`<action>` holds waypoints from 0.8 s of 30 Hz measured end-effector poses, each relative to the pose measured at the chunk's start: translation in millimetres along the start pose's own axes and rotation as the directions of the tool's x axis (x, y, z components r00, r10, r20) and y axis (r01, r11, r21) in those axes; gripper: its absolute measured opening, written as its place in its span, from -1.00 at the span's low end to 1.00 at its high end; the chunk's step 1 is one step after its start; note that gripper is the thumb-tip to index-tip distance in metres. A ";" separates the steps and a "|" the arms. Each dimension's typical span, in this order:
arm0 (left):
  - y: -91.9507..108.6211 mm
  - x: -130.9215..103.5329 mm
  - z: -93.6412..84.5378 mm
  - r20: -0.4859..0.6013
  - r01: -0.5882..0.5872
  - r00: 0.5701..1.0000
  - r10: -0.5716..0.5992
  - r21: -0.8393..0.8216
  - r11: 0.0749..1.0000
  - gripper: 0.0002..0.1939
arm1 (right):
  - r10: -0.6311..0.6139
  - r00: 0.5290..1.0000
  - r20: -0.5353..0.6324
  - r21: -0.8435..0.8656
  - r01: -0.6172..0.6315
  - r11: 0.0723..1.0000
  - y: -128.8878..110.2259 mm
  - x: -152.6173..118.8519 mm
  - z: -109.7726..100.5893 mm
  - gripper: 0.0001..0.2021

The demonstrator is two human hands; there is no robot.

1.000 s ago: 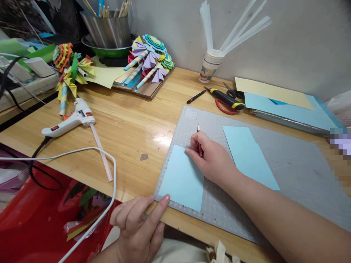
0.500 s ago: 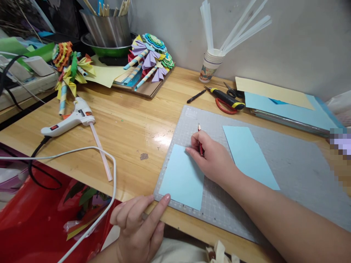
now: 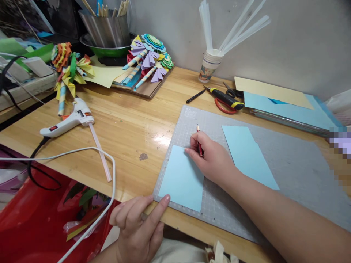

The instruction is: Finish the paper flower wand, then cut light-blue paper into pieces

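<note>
A light blue sheet of paper (image 3: 179, 179) lies on the grey cutting mat (image 3: 298, 171), near its left front corner. My right hand (image 3: 212, 155) is closed around a dark red pencil (image 3: 200, 146), and its thumb and fingertips touch the sheet's far right corner. The pencil's sharpened end points up and away from the paper. My left hand (image 3: 139, 219) has its index finger stretched to the sheet's near left corner, the other fingers apart and loosely bent at the mat's edge. A second light blue sheet (image 3: 248, 155) lies to the right, partly behind my right forearm.
A white glue gun (image 3: 68, 118) with its cable lies at left. A black pen (image 3: 195, 96), pliers (image 3: 226, 98) and scissors (image 3: 231, 91) lie beyond the mat. Paper flowers (image 3: 150, 54), a paper cup (image 3: 210, 65) of glue sticks and stacked paper (image 3: 290, 106) stand behind.
Almost nothing differs. The whole view has shifted very slightly; both hands, the pencil and the sheets hold their places.
</note>
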State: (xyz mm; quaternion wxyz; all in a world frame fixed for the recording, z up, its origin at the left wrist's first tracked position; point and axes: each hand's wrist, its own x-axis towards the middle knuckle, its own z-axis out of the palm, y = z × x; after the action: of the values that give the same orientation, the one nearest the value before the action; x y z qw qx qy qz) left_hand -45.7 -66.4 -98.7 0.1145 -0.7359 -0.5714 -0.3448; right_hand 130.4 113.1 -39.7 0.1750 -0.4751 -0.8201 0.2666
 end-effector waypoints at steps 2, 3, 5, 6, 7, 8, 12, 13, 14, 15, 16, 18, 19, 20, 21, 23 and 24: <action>2.5 0.4 1.2 -0.014 0.037 0.999 -0.037 -0.006 0.999 -0.67 | -0.002 1.000 0.004 0.009 0.002 1.000 0.1 -0.1 0.5 -0.86; 3.6 0.5 1.7 -0.016 0.046 0.999 -0.046 -0.005 0.999 -0.67 | -0.006 1.000 0.007 0.017 0.006 1.000 0.3 -0.2 0.2 -0.86; 5.5 0.4 2.5 -0.018 0.061 0.998 -0.061 -0.003 0.998 -0.65 | -0.022 0.999 0.028 0.045 0.021 0.999 1.0 -0.6 -2.4 -0.87; 6.0 0.4 2.8 -0.023 0.065 0.998 -0.065 -0.005 0.998 -0.64 | -0.036 0.998 0.049 0.062 0.033 0.998 1.5 -0.9 -4.9 -0.87; 6.4 0.3 2.9 -0.033 0.072 0.997 -0.072 -0.007 0.997 -0.64 | -0.055 0.995 0.079 0.079 0.049 0.996 2.0 -1.5 -8.4 -0.88; 6.4 0.1 3.0 -0.045 0.086 0.995 -0.086 -0.012 0.996 -0.64 | -0.077 0.990 0.119 0.099 0.066 0.993 2.4 -2.2 -12.6 -0.88; 4.2 -2.9 3.0 -0.057 0.074 0.996 -0.074 -0.003 0.997 -0.65 | -0.187 0.934 0.304 0.241 0.115 0.964 2.4 -5.2 -28.0 -0.90; 3.3 -4.4 3.3 -0.069 0.057 0.996 -0.057 -0.002 0.998 -0.65 | -0.213 0.924 0.318 0.298 0.116 0.947 2.2 -5.4 -29.6 -0.90; 2.5 -6.0 3.6 -0.095 0.044 0.994 -0.045 -0.007 0.999 -0.64 | -0.230 0.926 0.298 0.357 0.116 0.927 2.1 -5.3 -29.9 -0.89; 2.0 -7.6 4.0 -0.129 0.038 0.991 -0.039 -0.016 0.999 -0.63 | -0.228 0.944 0.240 0.406 0.115 0.907 2.4 -4.6 -29.2 -0.87; 1.6 -9.1 4.4 -0.166 0.040 0.985 -0.045 -0.030 0.999 -0.62 | -0.196 0.969 0.151 0.439 0.112 0.892 3.2 -3.5 -28.0 -0.86; 1.5 -10.9 5.2 -0.224 0.055 0.972 -0.067 -0.058 0.997 -0.58 | -0.068 0.996 -0.056 0.441 0.086 0.894 6.4 -0.2 -25.8 -0.84; 1.5 -11.1 5.4 -0.228 0.056 0.971 -0.069 -0.065 0.996 -0.57 | -0.013 0.992 -0.123 0.416 0.063 0.907 8.6 1.7 -25.8 -0.83; 1.6 -10.9 5.5 -0.219 0.054 0.973 -0.068 -0.069 0.996 -0.57 | 0.012 0.991 -0.133 0.385 0.040 0.922 11.0 3.5 -26.6 -0.84; 1.6 -10.2 5.4 -0.198 0.048 0.978 -0.060 -0.068 0.997 -0.58 | 0.006 0.996 -0.090 0.353 0.026 0.935 13.2 5.1 -28.2 -0.84; 1.8 -7.9 4.9 -0.145 0.036 0.989 -0.043 -0.050 0.998 -0.61 | -0.059 0.995 0.083 0.307 0.031 0.951 16.4 6.7 -32.0 -0.85; 2.1 -6.3 4.6 -0.121 0.031 0.992 -0.036 -0.037 0.999 -0.63 | -0.089 0.982 0.166 0.294 0.037 0.955 17.0 6.7 -33.3 -0.86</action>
State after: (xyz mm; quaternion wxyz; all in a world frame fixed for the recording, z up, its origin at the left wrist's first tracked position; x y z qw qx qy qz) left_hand -42.8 -69.3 -105.6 0.1304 -0.7056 -0.5694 -0.4011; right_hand 156.8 134.9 -23.2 0.1775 -0.3922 -0.7994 0.4190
